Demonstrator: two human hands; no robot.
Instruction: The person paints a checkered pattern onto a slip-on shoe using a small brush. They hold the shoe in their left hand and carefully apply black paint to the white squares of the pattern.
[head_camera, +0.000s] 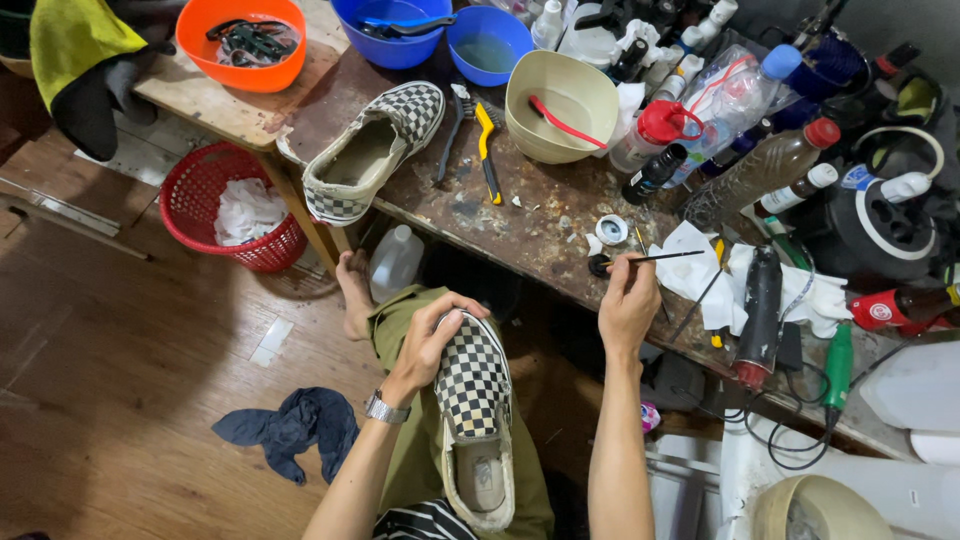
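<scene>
A black-and-white checkered slip-on shoe (474, 405) rests on my knee, toe pointing away from me. My left hand (432, 335) grips its toe. My right hand (628, 300) holds a thin paintbrush (668, 257) over the worktable's edge, its tip close to a small black cap (598, 266) and a small open white pot (611, 230). The matching checkered shoe (375, 148) lies on the worktable (520, 225), further left.
A beige bowl (562, 105) with a red brush, blue bowls (487, 40), an orange bowl (241, 42), several bottles and crumpled tissues (700, 270) crowd the table. A red basket (225, 205) with paper and a dark blue rag (295, 427) are on the wooden floor.
</scene>
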